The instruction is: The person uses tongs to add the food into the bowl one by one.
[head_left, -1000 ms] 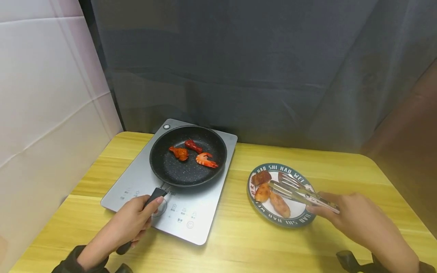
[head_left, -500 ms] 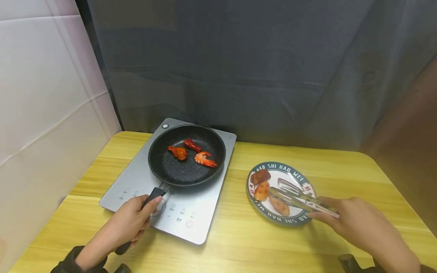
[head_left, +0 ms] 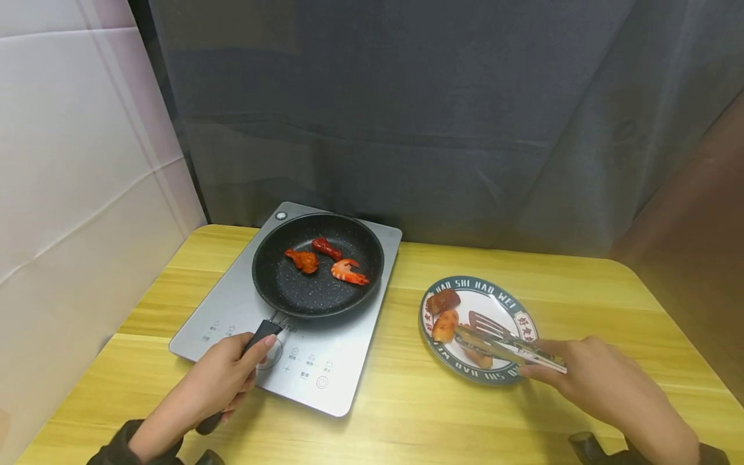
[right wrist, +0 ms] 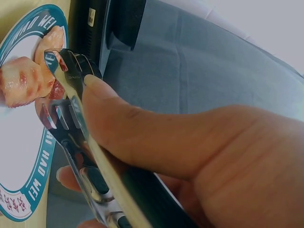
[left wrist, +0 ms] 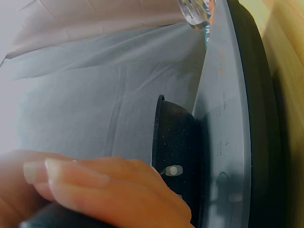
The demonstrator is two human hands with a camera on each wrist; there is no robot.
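Note:
My left hand [head_left: 223, 374] grips the black handle [head_left: 270, 328] of a frying pan [head_left: 308, 300]. In the pan lie a shrimp [head_left: 349, 272], a drumstick [head_left: 327, 248] and an orange-brown piece like a chicken wing [head_left: 302, 261]. Metal tongs [head_left: 511, 349] are held in my right hand [head_left: 599, 381], their slotted tips apart, low over a plate [head_left: 514, 302]. One tip partly hides a long browned piece [head_left: 479, 358]. Beside that piece lie a golden piece [head_left: 445, 325] and a dark brown block [head_left: 444, 301]. Whether the tongs touch the food, I cannot tell.
The pan stands on a flat silver induction cooker [head_left: 232, 310] on a yellow wooden table [head_left: 395, 413]. A dark cloth [head_left: 407, 129] hangs behind, a white sheet [head_left: 81, 161] at the left, and a brown panel [head_left: 692, 239] at the right.
The tongs have dipped and shifted slightly left, so a tip now covers more of the long piece. My left hand and the pan have kept their place.

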